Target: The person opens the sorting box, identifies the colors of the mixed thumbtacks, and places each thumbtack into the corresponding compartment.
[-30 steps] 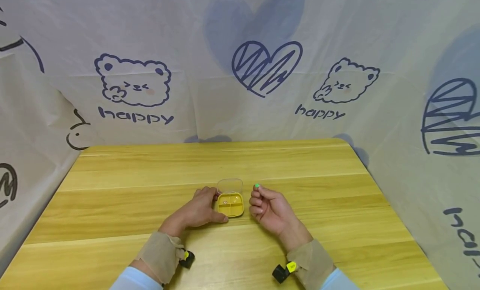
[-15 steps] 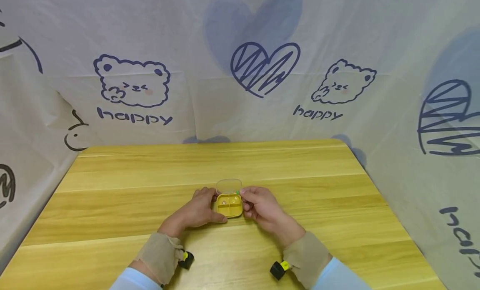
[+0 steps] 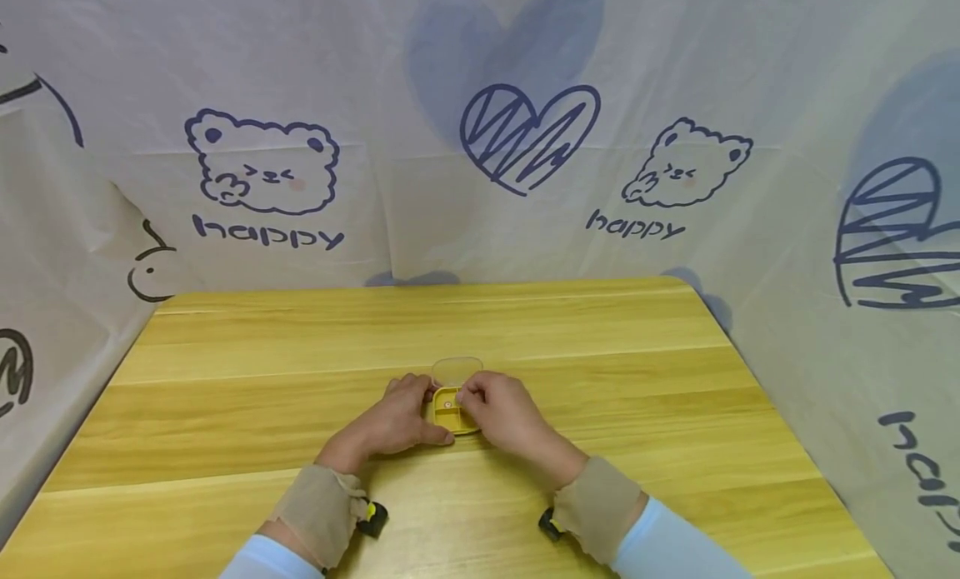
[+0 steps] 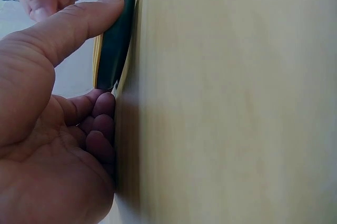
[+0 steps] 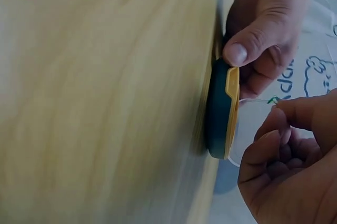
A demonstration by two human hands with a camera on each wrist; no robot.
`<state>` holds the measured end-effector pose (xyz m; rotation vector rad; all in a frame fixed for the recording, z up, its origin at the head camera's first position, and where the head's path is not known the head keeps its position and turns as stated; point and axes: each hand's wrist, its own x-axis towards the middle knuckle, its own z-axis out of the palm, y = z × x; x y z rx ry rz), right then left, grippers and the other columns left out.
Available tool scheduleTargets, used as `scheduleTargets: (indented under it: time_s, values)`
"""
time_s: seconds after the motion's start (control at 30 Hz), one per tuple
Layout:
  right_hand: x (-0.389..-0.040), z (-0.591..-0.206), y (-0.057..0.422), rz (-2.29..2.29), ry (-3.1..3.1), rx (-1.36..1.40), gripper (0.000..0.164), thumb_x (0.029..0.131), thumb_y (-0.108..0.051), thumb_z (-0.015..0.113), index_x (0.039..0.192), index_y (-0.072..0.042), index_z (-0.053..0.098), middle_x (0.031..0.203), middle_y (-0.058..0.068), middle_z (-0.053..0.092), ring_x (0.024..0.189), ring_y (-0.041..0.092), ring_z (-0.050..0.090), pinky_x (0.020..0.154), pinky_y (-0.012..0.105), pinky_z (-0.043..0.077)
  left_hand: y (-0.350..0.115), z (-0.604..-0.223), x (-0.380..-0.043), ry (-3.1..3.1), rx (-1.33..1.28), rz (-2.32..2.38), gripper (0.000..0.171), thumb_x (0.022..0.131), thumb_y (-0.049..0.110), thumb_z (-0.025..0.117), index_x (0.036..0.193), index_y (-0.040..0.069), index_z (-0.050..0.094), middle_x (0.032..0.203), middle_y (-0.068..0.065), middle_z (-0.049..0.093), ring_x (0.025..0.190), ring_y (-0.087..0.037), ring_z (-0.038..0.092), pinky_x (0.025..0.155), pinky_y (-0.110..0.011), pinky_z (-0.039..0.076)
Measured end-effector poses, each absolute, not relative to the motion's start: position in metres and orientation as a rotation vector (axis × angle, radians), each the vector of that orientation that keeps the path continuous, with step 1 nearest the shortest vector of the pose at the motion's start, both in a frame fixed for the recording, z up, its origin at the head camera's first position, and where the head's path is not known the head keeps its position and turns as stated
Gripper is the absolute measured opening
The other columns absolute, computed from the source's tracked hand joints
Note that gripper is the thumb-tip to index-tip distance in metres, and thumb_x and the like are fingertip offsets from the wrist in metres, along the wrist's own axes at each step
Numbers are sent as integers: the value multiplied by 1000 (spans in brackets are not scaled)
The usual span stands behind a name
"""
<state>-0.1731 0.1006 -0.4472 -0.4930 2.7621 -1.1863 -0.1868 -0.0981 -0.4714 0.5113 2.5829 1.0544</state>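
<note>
A small yellow pill box [image 3: 448,421] with several compartments lies on the table, its clear lid [image 3: 457,371] standing open at the back. Its outer shell [image 5: 217,113] shows dark green in the right wrist view. My left hand [image 3: 401,416] holds the box from the left, thumb [image 4: 108,11] on the front side and fingers around the far-left corner. Over the right compartments, my right hand [image 3: 508,406] pinches a tiny green pill-like piece [image 5: 273,99] between thumb and forefinger. A small pale round piece [image 3: 447,405] sits in the back left compartment. The right compartments are mostly hidden.
The wooden table [image 3: 262,346] stretches out on all sides of the box. A white cloth [image 3: 420,221] with bear and heart drawings hangs behind the table and along both sides.
My right hand has moved left with the green piece, from beside the box to over its right compartments, and has turned palm down. The left hand keeps its hold on the box.
</note>
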Motion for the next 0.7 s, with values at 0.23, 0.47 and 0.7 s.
scheduleTargets:
  time_s: [0.23, 0.47, 0.7]
  values:
    - [-171, -450, 95, -804, 2905, -675, 16, 96, -23, 60, 82, -17, 66, 79, -5, 58, 68, 11, 52, 65, 29, 46, -98, -471, -186, 2586, 517, 1052, 64, 70, 40, 84, 118, 10, 55, 105, -4, 51, 98, -24, 40, 87, -42, 38]
    - [-170, -452, 92, -736, 2917, -710, 15, 95, -23, 61, 85, -15, 69, 80, -5, 59, 69, 9, 52, 66, 30, 47, -98, -472, -187, 2592, 529, 1053, 64, 70, 41, 85, 117, 10, 56, 105, -4, 51, 98, -25, 40, 87, -42, 37]
    - [-170, -453, 91, -722, 2909, -706, 16, 96, -23, 60, 88, -14, 71, 82, -4, 62, 72, 9, 54, 68, 31, 48, -98, -470, -186, 2584, 528, 1064, 63, 70, 41, 84, 117, 10, 56, 104, -4, 51, 98, -25, 40, 87, -43, 37]
